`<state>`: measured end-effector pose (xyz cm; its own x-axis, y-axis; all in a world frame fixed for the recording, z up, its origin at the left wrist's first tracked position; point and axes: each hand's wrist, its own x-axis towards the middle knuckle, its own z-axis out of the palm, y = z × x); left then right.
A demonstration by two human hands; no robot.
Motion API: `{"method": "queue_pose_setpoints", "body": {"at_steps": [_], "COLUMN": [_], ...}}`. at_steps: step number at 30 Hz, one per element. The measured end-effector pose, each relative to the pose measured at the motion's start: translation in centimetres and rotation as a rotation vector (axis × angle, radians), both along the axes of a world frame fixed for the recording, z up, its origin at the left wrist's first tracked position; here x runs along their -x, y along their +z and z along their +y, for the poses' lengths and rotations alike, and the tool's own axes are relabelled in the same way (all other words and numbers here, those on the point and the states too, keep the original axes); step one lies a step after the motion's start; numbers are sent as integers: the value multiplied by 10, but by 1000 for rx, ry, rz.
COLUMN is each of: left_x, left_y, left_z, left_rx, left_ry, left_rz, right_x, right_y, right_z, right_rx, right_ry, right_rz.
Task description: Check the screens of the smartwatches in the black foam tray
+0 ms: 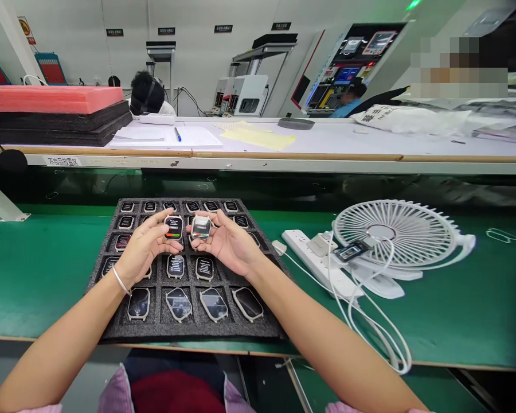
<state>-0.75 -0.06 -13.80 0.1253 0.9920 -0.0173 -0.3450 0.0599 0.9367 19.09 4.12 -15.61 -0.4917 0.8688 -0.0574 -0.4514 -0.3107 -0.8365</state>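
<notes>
Above a dark foam tray (155, 330), my left hand (148, 244) grips a smartwatch body (173, 228) without a strap, its screen lit with text and a red and green strip. Close beside it, my right hand (230, 241) has its fingers closed on a second smartwatch body (201, 228), which shows a similar coloured strip and a bright reflection. Several more watch bodies lie in the tray's pockets, many with lit text. Along the near row the screens look dark, such as the watch (138, 304) at the left. My hands and forearms cover part of the tray.
To the right, a white fan (395, 232) lies near a power strip (320, 264) with looped white cables (382, 338). A raised shelf (258, 135) at the back holds stacked foam (54, 117), papers and a pen (178, 135). Other people sit beyond it.
</notes>
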Motion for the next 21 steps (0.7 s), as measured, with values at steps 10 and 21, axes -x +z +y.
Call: {"method": "queue_pose_setpoints", "body": {"at_steps": [10,21], "left_x": [-1,-2], "left_y": [-1,-1], "left_z": [0,-1], "left_rx": [-31,-27], "left_ry": [9,-27], "left_rz": [12,15], "right_x": [0,1], "right_y": [0,1], "right_z": [0,-5], "right_rx": [109,-43], "right_ry": [16,21], "right_rz": [-57,15]}}
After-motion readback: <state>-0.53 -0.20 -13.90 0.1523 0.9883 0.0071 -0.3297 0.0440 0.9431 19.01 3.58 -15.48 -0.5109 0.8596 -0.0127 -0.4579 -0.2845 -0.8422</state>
